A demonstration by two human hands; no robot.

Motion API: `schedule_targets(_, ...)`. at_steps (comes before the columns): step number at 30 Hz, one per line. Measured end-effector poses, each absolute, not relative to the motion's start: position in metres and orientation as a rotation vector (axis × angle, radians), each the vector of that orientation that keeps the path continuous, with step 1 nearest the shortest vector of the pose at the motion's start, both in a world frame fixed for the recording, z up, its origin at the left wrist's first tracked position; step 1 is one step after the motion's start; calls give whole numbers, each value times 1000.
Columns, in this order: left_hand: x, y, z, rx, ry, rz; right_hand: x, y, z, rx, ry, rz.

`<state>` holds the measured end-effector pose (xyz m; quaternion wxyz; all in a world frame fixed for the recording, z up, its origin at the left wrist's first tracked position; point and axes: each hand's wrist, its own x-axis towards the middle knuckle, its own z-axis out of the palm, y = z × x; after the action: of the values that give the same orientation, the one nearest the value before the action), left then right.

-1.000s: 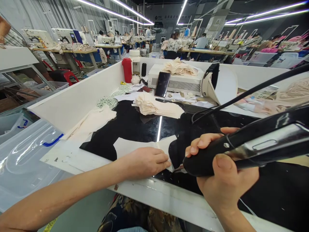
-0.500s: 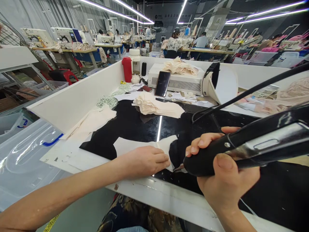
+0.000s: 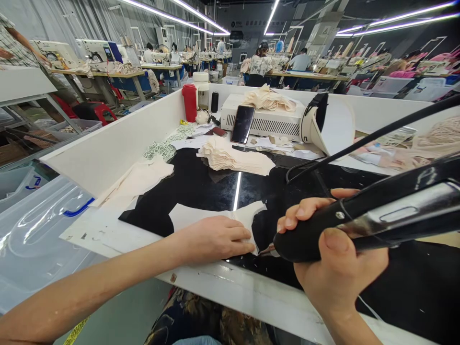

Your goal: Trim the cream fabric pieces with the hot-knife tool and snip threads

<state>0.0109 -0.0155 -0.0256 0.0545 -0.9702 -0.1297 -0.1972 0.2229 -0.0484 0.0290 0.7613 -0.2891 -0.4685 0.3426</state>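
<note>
My left hand (image 3: 212, 238) flat on white cloth piece (image 3: 201, 216), six o'clock on black table (image 3: 201, 184). My right hand (image 3: 334, 258) wrapped tight round black tool (image 3: 377, 215), four o'clock. Nothing moved since second ago; tool tip still at cloth edge.

- Your left hand (image 3: 212, 239) and forearm are bare: no sleeve, glove, ring or watch shows.
- Your right hand (image 3: 334, 268) is bare too, with short, unpainted nails.
- At your lap, dark fabric with what looks like a floral print (image 3: 212, 321).
</note>
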Motion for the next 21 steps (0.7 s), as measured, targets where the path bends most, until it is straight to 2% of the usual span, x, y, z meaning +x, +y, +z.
schedule_targets(21, 12, -18, -27, -2927, -401, -669, 219, -43, 29, -625, -976, 739)
